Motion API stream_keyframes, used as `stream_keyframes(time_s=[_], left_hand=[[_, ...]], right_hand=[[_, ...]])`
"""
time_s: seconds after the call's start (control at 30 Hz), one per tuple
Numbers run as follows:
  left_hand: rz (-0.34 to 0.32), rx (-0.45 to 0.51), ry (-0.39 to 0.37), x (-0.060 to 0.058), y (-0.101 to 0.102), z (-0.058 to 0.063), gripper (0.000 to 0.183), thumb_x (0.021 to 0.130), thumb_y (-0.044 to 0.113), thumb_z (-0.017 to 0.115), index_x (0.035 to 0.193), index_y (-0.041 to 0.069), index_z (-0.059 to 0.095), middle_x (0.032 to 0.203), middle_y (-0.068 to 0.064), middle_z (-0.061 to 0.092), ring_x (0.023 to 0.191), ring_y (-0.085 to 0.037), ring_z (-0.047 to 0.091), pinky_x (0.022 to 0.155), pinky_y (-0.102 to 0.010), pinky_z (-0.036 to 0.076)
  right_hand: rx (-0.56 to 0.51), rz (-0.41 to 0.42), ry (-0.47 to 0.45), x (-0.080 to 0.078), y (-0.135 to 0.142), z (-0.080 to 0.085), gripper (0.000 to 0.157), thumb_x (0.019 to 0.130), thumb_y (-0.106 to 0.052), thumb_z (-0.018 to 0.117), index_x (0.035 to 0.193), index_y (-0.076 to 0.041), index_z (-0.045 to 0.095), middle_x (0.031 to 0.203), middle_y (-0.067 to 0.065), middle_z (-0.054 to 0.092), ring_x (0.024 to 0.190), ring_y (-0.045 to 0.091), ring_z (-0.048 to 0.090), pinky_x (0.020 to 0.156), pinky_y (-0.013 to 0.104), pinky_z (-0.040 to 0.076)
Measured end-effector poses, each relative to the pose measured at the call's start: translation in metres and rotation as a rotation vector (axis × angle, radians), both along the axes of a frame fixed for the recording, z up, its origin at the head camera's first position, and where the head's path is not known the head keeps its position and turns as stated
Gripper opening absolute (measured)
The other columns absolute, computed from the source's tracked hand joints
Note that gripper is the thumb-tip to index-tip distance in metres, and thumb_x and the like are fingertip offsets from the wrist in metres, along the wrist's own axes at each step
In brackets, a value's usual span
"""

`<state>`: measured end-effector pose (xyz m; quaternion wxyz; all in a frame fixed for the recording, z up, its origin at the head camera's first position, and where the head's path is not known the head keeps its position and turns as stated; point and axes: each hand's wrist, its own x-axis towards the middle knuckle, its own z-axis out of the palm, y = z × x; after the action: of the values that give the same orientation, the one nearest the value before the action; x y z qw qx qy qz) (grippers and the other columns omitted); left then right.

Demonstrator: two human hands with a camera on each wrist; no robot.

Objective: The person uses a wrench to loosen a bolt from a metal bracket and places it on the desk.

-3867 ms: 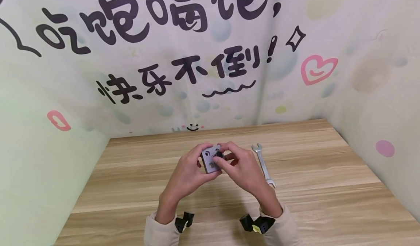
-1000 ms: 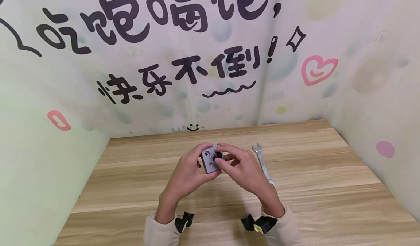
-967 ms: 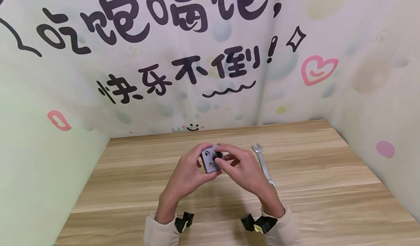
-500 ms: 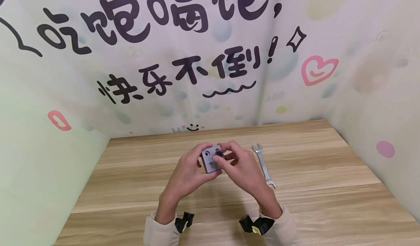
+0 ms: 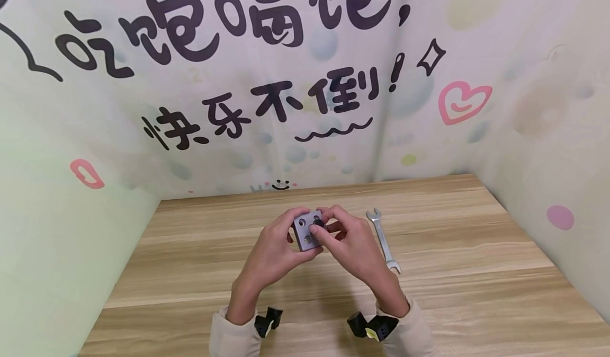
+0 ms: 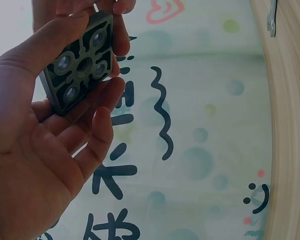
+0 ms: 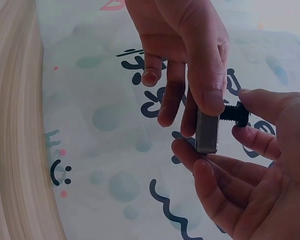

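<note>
A small grey square plate (image 5: 305,240) with several holes is held up above the table. My left hand (image 5: 272,251) grips it by its edges, thumb on the lower edge and fingers on the upper one in the head view. A black bolt (image 7: 232,114) sticks out of the plate's front, with part of its thread showing. My right hand (image 5: 352,243) pinches the bolt's head between thumb and index finger. Its other fingers rest near the plate's edge. The plate's ribbed back (image 6: 85,65) faces the left wrist view; the bolt is hidden there.
A double-ended open wrench (image 5: 383,240) lies on the wooden table (image 5: 452,293), just right of my right hand. A printed cloth wall (image 5: 229,166) stands behind the table, with further walls at both sides. Black wrist cameras (image 5: 374,325) sit on both sleeves.
My right thumb and index finger have shifted round the bolt's head over the past second, the index drawing back and bending more. The left hand and the plate stay almost in place.
</note>
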<state>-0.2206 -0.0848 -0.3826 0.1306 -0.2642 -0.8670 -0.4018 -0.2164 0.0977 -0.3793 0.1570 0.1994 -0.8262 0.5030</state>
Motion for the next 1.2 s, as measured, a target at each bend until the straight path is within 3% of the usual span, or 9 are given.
stream_keyframes(time_s=[1.2], left_hand=[[-0.002, 0.002, 0.015, -0.0015, -0.0009, -0.0007, 0.066, 0.072, 0.019, 0.089, 0.130, 0.009, 0.057, 0.112, -0.002, 0.066, 0.083, -0.010, 0.056, 0.065, -0.022, 0.049]], right_hand=[[0.026, 0.090, -0.003, -0.0021, 0.0075, -0.0007, 0.024, 0.090, -0.009, 0.070, 0.114, -0.009, 0.072, 0.125, 0.013, 0.068, 0.089, 0.018, 0.073, 0.067, 0.025, 0.056]])
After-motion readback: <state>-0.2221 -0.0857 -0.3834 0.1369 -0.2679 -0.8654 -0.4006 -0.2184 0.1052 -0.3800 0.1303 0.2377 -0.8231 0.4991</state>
